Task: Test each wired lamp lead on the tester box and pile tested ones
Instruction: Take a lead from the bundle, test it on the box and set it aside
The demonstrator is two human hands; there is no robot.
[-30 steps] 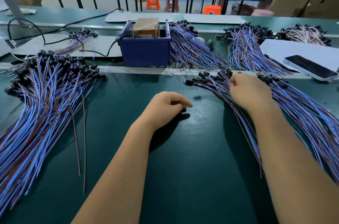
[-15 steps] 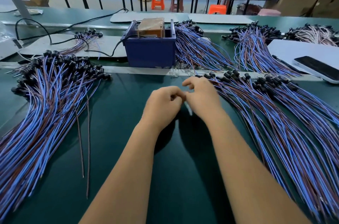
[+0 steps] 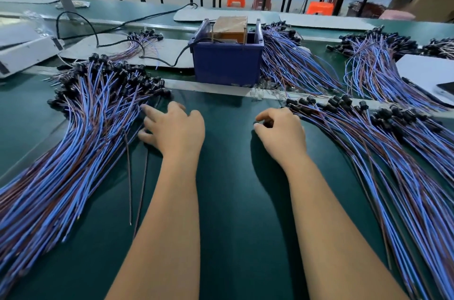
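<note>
Green bench (image 3: 226, 201): left hand (image 3: 175, 129) touches left pile (image 3: 81, 142).

A blue tester box (image 3: 227, 64) stands upright at the far middle of the green desk (image 3: 226, 177), open at the top, with a brown block inside and a black cable running from its left side. The lamp leads are thin blue and brown wires ending in small black sockets. A large fanned pile of leads (image 3: 73, 142) lies on the left of the desk, sockets toward the box. Another spread of leads (image 3: 383, 157) lies on the right, sockets also at the far end. Further bundles (image 3: 290, 64) lie just right of the box.
</note>
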